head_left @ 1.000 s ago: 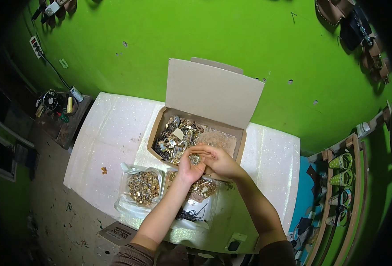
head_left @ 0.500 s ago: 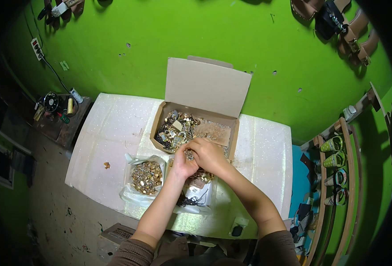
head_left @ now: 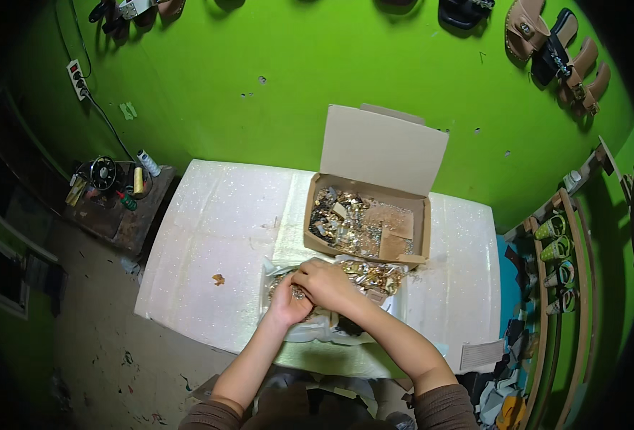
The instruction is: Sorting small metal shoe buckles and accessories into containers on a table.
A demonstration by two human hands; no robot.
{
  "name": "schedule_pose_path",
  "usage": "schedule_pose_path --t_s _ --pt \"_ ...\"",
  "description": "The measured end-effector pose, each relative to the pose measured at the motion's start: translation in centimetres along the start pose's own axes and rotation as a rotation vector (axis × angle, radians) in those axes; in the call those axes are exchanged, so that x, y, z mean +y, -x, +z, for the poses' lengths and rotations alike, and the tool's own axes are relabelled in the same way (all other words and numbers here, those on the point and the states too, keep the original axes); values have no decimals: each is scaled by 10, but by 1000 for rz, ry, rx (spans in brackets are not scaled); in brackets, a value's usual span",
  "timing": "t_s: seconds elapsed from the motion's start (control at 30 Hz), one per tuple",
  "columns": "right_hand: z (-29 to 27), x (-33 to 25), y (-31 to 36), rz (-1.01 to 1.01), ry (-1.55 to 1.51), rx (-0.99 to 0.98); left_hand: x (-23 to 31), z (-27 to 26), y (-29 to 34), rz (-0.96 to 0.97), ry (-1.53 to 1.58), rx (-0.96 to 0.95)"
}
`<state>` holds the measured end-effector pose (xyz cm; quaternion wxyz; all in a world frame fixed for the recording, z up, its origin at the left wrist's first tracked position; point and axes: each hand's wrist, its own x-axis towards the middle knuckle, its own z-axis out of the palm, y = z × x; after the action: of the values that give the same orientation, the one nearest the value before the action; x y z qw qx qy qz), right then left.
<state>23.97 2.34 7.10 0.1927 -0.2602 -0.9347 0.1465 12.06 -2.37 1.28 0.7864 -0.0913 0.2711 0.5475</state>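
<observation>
My left hand [head_left: 289,307] is cupped, palm up, with small shiny metal pieces [head_left: 298,292] showing between it and my right hand [head_left: 325,284]. The right hand is curled over it, and its fingertips are hidden from sight. Both are above a plastic-lined container [head_left: 267,271], which they mostly cover. Beside it on the right lies a heap of gold-coloured metal ornaments [head_left: 365,274] in another white lined container. Behind stands an open cardboard box [head_left: 422,231], its lid raised, with mixed gold, silver and dark fittings [head_left: 336,212] inside and a brown card piece [head_left: 393,248].
A glittery white cover [head_left: 216,222] lies over the table, with a small brown scrap [head_left: 218,279] on it. A side table [head_left: 120,222] at left carries thread spools [head_left: 138,180]. Sandals [head_left: 555,249] sit on a wooden rack at right; more sandals [head_left: 528,29] hang on the green wall.
My hands, still cupped together, have moved from the front of the cardboard box toward me, onto the left lined container. The whole view has shifted, so the table sits farther right.
</observation>
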Motion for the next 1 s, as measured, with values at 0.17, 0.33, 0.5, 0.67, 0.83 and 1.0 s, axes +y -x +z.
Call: schedule_pose_path --t_s 0.17,0.33,0.5,0.67,0.83,1.0 --pt "40 -28 -15 -7 24 -46 26 -32 21 -37 -58 68" --pt "54 -44 -17 27 20 -60 40 -55 24 -85 -88 63" --pt "40 -53 -12 208 -56 50 47 -58 23 -107 -19 29" --pt "27 -71 1 390 -74 14 42 -42 24 -126 -26 3" --pt "44 -73 9 463 -78 169 39 -47 21 -184 6 -62" --pt "56 -74 6 494 -68 344 40 -35 29 -210 -9 0"
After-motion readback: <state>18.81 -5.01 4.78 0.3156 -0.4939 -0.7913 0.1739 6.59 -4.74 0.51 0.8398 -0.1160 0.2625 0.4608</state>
